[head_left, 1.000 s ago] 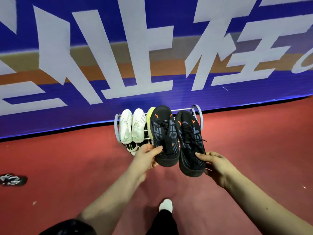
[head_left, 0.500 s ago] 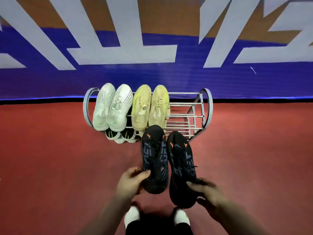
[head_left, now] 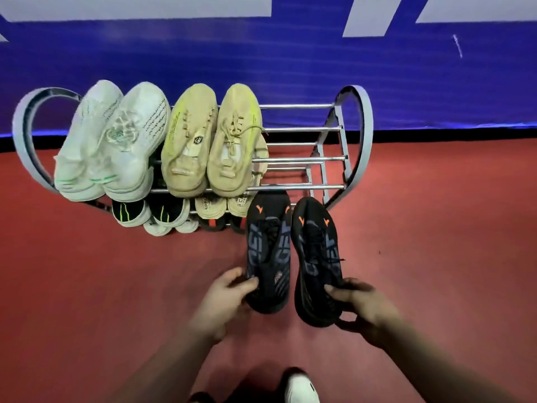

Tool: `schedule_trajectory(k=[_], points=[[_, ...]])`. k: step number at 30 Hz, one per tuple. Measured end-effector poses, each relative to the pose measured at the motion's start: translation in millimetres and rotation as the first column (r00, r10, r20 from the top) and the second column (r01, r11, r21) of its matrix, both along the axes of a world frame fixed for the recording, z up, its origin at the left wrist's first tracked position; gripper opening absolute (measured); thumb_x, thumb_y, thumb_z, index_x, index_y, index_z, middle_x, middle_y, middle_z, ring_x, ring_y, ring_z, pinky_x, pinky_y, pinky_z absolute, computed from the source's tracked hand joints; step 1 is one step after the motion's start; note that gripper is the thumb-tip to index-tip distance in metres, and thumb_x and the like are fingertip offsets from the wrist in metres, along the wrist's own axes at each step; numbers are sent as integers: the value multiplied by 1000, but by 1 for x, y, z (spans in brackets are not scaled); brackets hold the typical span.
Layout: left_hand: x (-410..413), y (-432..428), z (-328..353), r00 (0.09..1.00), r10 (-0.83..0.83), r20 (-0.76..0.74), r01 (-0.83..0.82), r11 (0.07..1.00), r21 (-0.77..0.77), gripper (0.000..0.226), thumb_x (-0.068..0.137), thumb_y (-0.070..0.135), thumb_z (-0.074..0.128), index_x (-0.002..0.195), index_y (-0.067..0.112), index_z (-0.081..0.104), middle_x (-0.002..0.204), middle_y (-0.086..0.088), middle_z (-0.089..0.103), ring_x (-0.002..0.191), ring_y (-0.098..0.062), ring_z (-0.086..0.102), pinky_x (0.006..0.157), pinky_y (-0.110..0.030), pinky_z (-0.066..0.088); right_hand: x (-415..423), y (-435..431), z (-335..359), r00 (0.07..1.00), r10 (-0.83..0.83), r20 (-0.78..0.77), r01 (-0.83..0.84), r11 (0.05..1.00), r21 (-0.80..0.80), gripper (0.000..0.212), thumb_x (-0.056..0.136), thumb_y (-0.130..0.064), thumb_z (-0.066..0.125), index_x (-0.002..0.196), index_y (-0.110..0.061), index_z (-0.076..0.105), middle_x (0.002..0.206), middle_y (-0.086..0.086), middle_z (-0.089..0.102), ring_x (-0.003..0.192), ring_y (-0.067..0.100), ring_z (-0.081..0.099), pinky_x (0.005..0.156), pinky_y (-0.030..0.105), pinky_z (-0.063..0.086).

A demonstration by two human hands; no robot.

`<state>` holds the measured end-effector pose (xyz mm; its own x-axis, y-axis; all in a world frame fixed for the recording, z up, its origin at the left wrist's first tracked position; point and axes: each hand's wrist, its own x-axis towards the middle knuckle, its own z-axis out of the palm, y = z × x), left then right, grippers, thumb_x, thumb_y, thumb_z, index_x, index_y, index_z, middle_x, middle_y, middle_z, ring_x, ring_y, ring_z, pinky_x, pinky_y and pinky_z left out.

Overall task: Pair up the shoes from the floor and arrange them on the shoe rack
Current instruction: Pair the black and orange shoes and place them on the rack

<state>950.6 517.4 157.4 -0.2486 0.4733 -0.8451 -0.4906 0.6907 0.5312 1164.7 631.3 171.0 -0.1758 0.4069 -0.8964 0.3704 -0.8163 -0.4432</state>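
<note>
Metal shoe rack (head_left: 305, 159) stands on the red floor (head_left: 87, 286), against a blue wall panel (head_left: 406, 82). Top tier: white pair (head_left: 113, 141) at the left end, beige pair (head_left: 215, 141) just beside it, toes to the wall. Lower tier: heels of a black-and-white pair (head_left: 151, 213) and a second beige pair (head_left: 223, 203) are visible. A dark pair (head_left: 215, 223) appears to sit beneath; tier unclear.

A red floor (head_left: 87, 286) runs up to a blue banner (head_left: 290, 68) with large white lettering (head_left: 145, 7). A thin black strip (head_left: 436, 132) lines the banner's lower edge.
</note>
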Motion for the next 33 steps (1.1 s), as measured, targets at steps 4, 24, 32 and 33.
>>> schedule_trajectory(k=[4, 24, 32, 33], points=[[-13, 45, -33, 998, 2, -57, 1, 999, 42, 27, 90, 18, 61, 116, 17, 59, 92, -3, 63, 63, -14, 52, 57, -32, 57, -18, 29, -30, 998, -48, -51, 50, 998, 47, 16, 81, -14, 72, 81, -14, 56, 83, 6, 65, 82, 23, 54, 63, 36, 48], [-34, 158, -136, 794, 140, -592, 62, 949, 308, 37, 73, 40, 69, 51, 18, 51, 53, -6, 66, 67, -34, 68, 72, -48, 58, -89, 93, -173, 763, -538, -358, 619, 768, 165, 43, 68, -21, 81, 102, 1, 67, 91, 14, 72, 65, 18, 69, 52, 25, 55], [-19, 143, -133, 924, 220, -313, -147, 960, 240, 41, 75, 34, 77, 63, 1, 56, 71, -18, 63, 56, -28, 69, 60, -37, 61, -85, 82, -172, 813, -485, -322, 548, 824, 145, 43, 73, -33, 78, 98, 0, 67, 81, 14, 68, 62, 25, 66, 54, 28, 56], [-19, 143, -133, 928, 217, -302, -146, 960, 240, 41, 76, 34, 77, 66, -1, 57, 73, -19, 65, 56, -26, 70, 55, -33, 59, -86, 81, -174, 795, -511, -328, 580, 798, 163, 42, 74, -29, 78, 99, 4, 66, 79, 16, 67, 57, 24, 66, 49, 26, 55]])
